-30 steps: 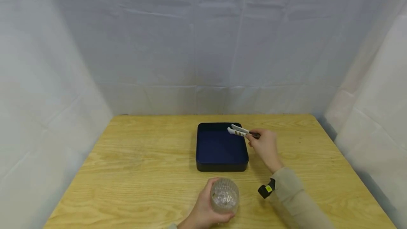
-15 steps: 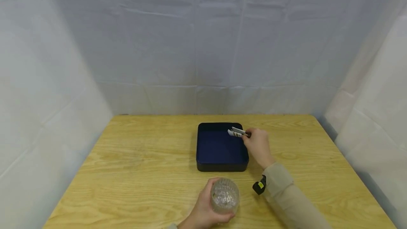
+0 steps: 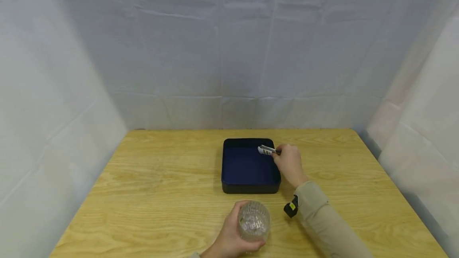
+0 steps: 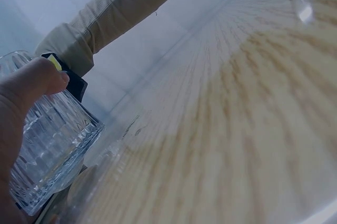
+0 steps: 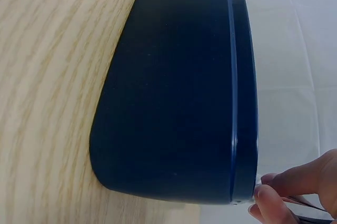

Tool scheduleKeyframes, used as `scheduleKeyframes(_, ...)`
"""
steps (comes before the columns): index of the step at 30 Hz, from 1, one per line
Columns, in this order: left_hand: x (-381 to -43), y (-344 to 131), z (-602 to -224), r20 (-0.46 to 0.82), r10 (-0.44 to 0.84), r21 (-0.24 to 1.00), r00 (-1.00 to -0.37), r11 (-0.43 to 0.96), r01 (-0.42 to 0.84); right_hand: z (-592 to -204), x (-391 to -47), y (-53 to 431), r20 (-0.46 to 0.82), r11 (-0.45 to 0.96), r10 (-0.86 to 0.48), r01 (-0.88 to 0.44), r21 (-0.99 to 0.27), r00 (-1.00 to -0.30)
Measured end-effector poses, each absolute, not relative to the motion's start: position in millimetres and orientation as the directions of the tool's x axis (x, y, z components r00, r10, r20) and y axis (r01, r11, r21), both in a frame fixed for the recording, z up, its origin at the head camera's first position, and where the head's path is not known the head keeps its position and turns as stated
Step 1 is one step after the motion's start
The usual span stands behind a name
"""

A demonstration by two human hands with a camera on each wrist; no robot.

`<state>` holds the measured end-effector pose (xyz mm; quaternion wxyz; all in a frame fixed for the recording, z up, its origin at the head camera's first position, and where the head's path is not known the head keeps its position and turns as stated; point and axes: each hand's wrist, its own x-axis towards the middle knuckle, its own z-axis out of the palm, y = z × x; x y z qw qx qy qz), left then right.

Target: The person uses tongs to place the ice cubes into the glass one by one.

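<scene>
A ribbed clear drinking glass [image 3: 254,221] is gripped by my left hand [image 3: 231,234] near the table's front edge. In the left wrist view the thumb [image 4: 45,79] lies along the side of the glass [image 4: 52,139]. My right hand [image 3: 289,162] pinches a slim two-armed tool [image 3: 267,150], white with brownish marks and dark toward the hand; it looks like small tongs. The white ends are over the back right corner of a dark blue square tray [image 3: 251,189]. In the right wrist view the fingers [image 5: 274,203] are by the tray's rim, hiding most of the tool.
The tray stands on a light wood-grain table [image 3: 161,178] near its middle. White sheeting [image 3: 244,51] hangs behind and on both sides. A black wrist camera [image 3: 291,207] sits on the right wrist, below a beige sleeve [image 3: 319,206].
My right hand has shifted left toward the tray with the tool. The tool's two white arms appear closer together. The left hand and glass have stayed in place.
</scene>
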<state>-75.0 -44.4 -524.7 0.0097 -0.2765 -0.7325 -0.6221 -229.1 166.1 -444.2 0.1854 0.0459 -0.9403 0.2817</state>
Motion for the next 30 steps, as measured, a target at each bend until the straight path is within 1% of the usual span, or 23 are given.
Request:
scheduleKeyframes(8, -76, -45, -526, 0.338, 0.396, 0.916, -0.854, 0.072, 0.396, -445, -231, 167, 0.347, 0.813, 0.028, -0.180, -0.553, -0.938)
scheduleKeyframes(16, -77, -45, -527, 0.332, 0.398, 0.919, -0.855, 0.068, 0.388, -449, -231, 169, 0.362, 0.777, 0.032, -0.204, -0.595, -0.932)
scheduleKeyframes(19, -77, -44, -526, 0.310, 0.399, 0.929, -0.863, 0.067, 0.365, -448, -230, 171, 0.352, 0.748, 0.047, -0.201, -0.633, -0.935)
scheduleKeyframes(23, -77, -44, -525, 0.317, 0.399, 0.924, -0.860, 0.075, 0.375, -445, -226, 174, 0.331, 0.705, 0.061, -0.194, -0.683, -0.942)
scheduleKeyframes(30, -76, -44, -526, 0.314, 0.388, 0.922, -0.866, 0.094, 0.376, -435, -214, 182, 0.255, 0.592, 0.130, -0.131, -0.795, -0.958)
